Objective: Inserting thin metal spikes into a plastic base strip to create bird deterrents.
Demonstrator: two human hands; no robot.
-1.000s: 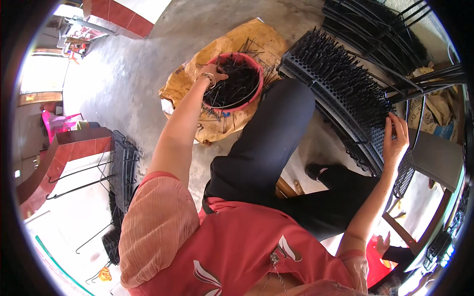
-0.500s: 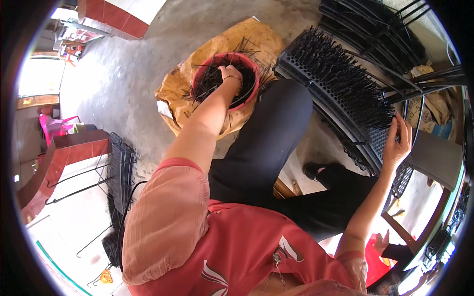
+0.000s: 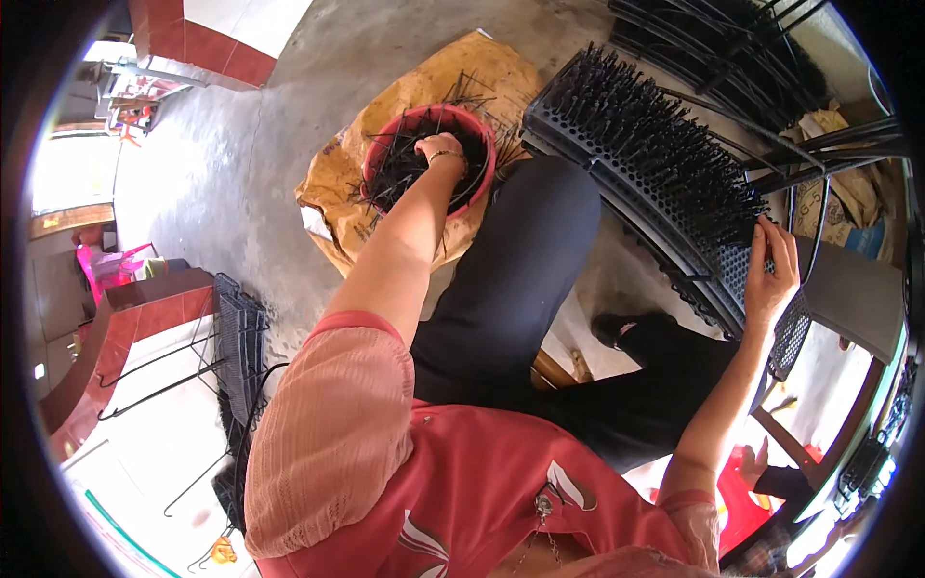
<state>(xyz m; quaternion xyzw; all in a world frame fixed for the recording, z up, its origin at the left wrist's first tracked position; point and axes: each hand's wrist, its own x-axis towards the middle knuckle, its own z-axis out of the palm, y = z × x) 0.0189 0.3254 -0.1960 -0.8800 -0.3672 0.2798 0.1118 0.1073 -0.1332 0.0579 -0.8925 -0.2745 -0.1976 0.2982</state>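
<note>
Deep in a round pink bucket (image 3: 489, 154) is my left hand (image 3: 441, 149), its fingers curled down among many thin black strips (image 3: 395, 183); the fingertips are partly hidden. To the right, a long perforated black panel (image 3: 617, 178) stands slanted, densely set with upright black bristles (image 3: 665, 135). My right hand (image 3: 774, 279) is at its near right end, fingertips drawn together against the last bristles beside a bare stretch of holes. Whatever the right fingertips pinch is too small to make out.
A crumpled yellow-brown sack (image 3: 332, 164) lies under the bucket, with loose strips on it. More black bristled panels (image 3: 713, 48) lean at the back right. Wire racks (image 3: 241, 328) stand at left by a red-tiled ledge (image 3: 154, 299). Another person's hand (image 3: 754, 462) shows at lower right.
The view has shifted slightly. My left hand remains in the bucket, a little turned among the strips. The right hand stays at the panel's end, its fingertips closer to the bristles.
</note>
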